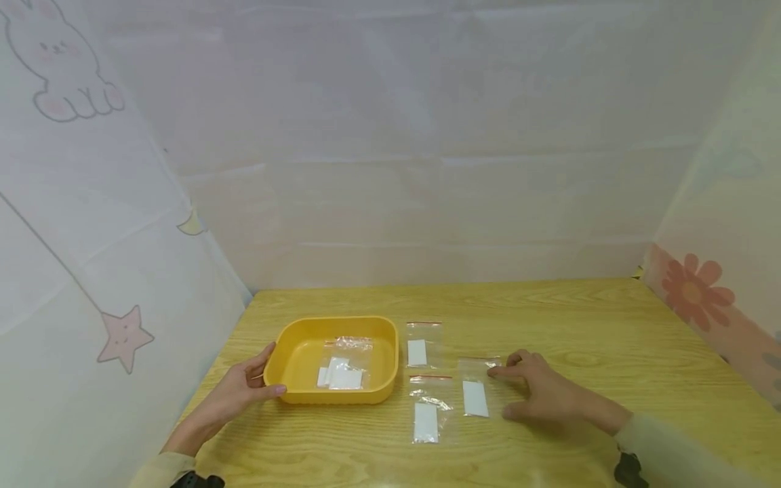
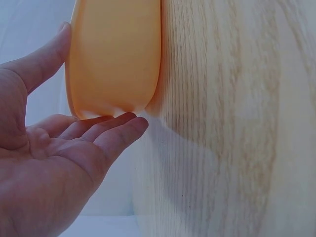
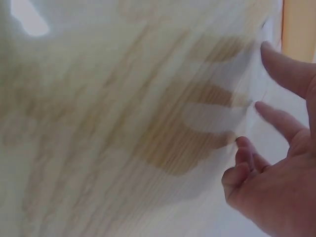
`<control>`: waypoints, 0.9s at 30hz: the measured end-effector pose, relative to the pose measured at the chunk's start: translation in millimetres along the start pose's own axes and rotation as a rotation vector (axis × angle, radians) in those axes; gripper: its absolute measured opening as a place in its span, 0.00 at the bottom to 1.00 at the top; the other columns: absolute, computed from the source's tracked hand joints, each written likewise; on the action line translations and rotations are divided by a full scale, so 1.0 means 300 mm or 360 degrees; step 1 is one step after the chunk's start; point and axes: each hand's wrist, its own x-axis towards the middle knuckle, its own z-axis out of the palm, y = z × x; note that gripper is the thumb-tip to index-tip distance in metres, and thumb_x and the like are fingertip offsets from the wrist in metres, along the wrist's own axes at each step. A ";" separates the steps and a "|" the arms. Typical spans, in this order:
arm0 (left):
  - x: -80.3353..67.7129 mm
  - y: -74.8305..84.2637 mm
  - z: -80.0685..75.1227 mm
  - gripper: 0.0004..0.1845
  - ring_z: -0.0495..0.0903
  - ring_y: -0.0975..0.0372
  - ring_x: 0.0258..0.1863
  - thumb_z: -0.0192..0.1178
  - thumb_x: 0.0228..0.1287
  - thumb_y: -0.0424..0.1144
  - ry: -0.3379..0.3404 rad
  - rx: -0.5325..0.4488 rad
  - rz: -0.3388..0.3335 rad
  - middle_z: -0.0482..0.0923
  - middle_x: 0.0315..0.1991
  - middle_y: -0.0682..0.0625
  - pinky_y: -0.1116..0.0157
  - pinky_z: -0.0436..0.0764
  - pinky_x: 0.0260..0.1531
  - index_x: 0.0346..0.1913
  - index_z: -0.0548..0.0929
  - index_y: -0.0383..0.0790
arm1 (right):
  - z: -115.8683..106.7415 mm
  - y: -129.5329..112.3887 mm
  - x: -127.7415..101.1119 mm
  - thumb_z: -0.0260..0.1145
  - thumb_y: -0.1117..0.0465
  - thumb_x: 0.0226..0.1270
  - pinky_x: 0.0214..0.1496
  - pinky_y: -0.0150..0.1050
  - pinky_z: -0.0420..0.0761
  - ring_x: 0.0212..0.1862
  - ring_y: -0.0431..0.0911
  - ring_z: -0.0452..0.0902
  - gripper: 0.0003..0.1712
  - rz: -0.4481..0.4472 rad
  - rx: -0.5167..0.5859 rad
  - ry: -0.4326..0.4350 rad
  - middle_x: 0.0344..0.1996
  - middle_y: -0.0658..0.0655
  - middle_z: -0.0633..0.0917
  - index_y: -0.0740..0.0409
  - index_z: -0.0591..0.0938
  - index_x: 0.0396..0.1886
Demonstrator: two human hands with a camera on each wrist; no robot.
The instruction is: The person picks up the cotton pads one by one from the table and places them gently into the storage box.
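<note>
My left hand (image 1: 234, 393) rests at the left end of a yellow plastic basin (image 1: 293, 393), thumb by the near corner of the rim. In the left wrist view, its straight fingers (image 2: 118, 138) lie against the basin's outer wall. Inside the basin are several small clear zip bags with white cards (image 1: 346, 379). Spread over the right side of another zip bag (image 1: 476, 398), my right hand (image 1: 539, 390) has a fingertip at its upper edge and the thumb just beside it. That bag lies flat, a white card inside.
Two more zip bags lie on the wooden table (image 1: 549, 318) right of the basin: a far bag (image 1: 417, 352) and a near bag (image 1: 426, 423), each with a white card. Printed cloth hangs at the back (image 1: 427, 169) and both sides.
</note>
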 end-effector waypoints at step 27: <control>0.000 0.002 -0.001 0.53 0.63 0.35 0.75 0.70 0.72 0.34 -0.0012 -0.0027 0.0014 0.44 0.82 0.30 0.61 0.82 0.58 0.85 0.43 0.30 | 0.005 0.056 0.061 0.81 0.47 0.63 0.43 0.40 0.66 0.49 0.53 0.61 0.40 -0.0026 0.0019 0.0100 0.57 0.62 0.71 0.63 0.82 0.69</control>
